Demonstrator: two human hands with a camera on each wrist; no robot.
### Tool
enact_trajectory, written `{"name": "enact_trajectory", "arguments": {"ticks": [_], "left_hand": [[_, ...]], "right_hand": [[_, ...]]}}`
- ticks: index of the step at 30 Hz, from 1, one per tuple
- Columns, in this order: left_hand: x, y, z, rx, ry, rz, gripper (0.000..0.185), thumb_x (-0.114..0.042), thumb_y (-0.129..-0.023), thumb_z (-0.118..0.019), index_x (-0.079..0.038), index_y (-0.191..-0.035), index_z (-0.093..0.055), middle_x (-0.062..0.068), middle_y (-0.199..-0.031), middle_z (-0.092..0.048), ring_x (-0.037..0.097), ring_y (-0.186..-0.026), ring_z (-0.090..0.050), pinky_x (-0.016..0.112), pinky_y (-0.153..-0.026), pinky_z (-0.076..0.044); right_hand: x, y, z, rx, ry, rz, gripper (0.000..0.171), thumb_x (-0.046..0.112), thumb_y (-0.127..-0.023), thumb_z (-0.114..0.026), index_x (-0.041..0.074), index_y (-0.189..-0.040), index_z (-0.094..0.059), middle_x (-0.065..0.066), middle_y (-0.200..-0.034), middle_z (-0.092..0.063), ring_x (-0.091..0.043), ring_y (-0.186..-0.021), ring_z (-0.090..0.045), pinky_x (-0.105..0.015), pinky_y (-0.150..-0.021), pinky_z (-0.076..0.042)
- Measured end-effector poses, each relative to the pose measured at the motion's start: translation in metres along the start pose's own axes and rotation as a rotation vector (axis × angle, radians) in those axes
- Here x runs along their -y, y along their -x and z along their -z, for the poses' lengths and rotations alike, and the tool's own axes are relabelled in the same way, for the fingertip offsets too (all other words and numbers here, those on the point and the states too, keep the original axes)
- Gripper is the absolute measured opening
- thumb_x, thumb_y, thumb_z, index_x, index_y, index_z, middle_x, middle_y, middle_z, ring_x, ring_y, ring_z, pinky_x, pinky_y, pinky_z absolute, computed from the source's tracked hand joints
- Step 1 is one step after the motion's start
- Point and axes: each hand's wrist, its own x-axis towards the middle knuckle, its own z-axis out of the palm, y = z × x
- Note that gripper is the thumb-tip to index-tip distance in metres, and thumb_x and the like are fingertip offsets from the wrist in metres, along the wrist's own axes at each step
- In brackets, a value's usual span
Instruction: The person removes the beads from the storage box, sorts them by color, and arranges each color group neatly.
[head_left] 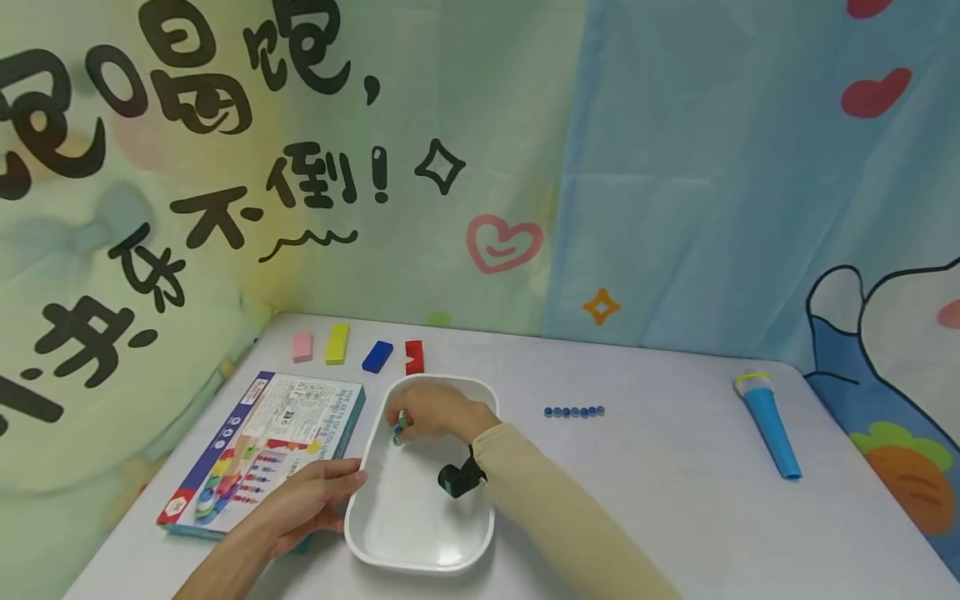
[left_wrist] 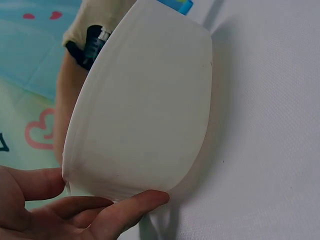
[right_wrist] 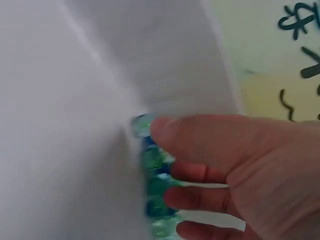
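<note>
Status, judged from the layout: a row of small dark blue beads (head_left: pixel 574 411) already lies in a straight line on the pale grey tabletop (head_left: pixel 675 483), to the right of the white rounded-rectangular plastic tray (head_left: pixel 420 557), which reads as one finished batch; a second batch is in hand. The right hand (head_left: pixel 435 412), in a beige sleeve with a black wrist-mounted device, reaches into the far end of the tray with its fingers curled around a cluster of small translucent green and blue beads (right_wrist: pixel 152 192). In the right wrist view the beads sit stacked in a short column between the fingertips and the tray's white inner wall; whether they are lifted clear or pressed against the wall cannot be told. The beads look glassy, rounded and slippery, likely to scatter if the pinch loosens. The rest of the tray floor shows no other beads, so this cluster appears to be the last of its contents. The left hand (head_left: pixel 307 500) rests with relaxed, nearly straight fingers against the tray's near-left outer wall, steadying it, not gripping; the left wrist view shows thumb and fingertips touching the rim's underside. Nearby: a flat printed toy box (head_left: pixel 262 446) left of the tray, four coloured blocks (pink, yellow, blue, red) (head_left: pixel 358 350) behind it, and a blue tube with a yellow-banded cap (head_left: pixel 768 421) far right.
</note>
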Motion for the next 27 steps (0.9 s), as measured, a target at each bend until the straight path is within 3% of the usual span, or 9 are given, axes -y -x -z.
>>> {"name": "enact_trajectory", "arguments": {"ticks": [4,10,19,27], "left_hand": [[0.000,0.000,0.000,0.019,0.013,-0.008,0.068,-0.026,-0.101,-0.050,0.016,-0.146,-0.022,0.024,-0.140,-0.048,0.018,-0.103,-0.064,0.038,-0.083,-0.058],[-0.002,0.001,0.001,0.049,0.035,-0.031,0.067,-0.026,-0.101,-0.049,0.015,-0.146,-0.022,0.021,-0.137,-0.051,0.018,-0.105,-0.064,0.039,-0.085,-0.058],[-0.001,-0.001,0.000,0.046,0.037,-0.028,0.065,-0.027,-0.101,-0.051,0.013,-0.146,-0.026,0.019,-0.136,-0.053,0.018,-0.104,-0.064,0.040,-0.085,-0.058],[-0.001,-0.001,0.000,-0.014,0.007,0.011,0.067,-0.027,-0.100,-0.051,0.013,-0.146,-0.024,0.025,-0.141,-0.047,0.018,-0.103,-0.064,0.038,-0.084,-0.058]], "right_hand": [[0.000,-0.002,-0.013,-0.026,0.080,-0.042,0.021,0.025,-0.084,-0.076,0.027,-0.105,-0.073,0.010,-0.106,-0.068,-0.008,-0.098,-0.055,-0.026,-0.103,-0.045],[0.002,-0.001,-0.021,-0.039,0.062,-0.086,0.014,0.026,-0.084,-0.076,0.029,-0.098,-0.075,0.009,-0.103,-0.065,-0.009,-0.097,-0.052,-0.032,-0.104,-0.045],[-0.007,0.000,-0.017,-0.040,0.044,-0.026,0.014,0.028,-0.085,-0.075,0.027,-0.098,-0.074,0.008,-0.099,-0.063,-0.008,-0.092,-0.052,-0.023,-0.093,-0.047],[-0.026,0.019,0.022,-0.076,-0.157,0.006,0.021,0.024,-0.087,-0.074,0.018,-0.107,-0.073,0.001,-0.097,-0.061,-0.013,-0.089,-0.053,-0.022,-0.078,-0.047]]}}
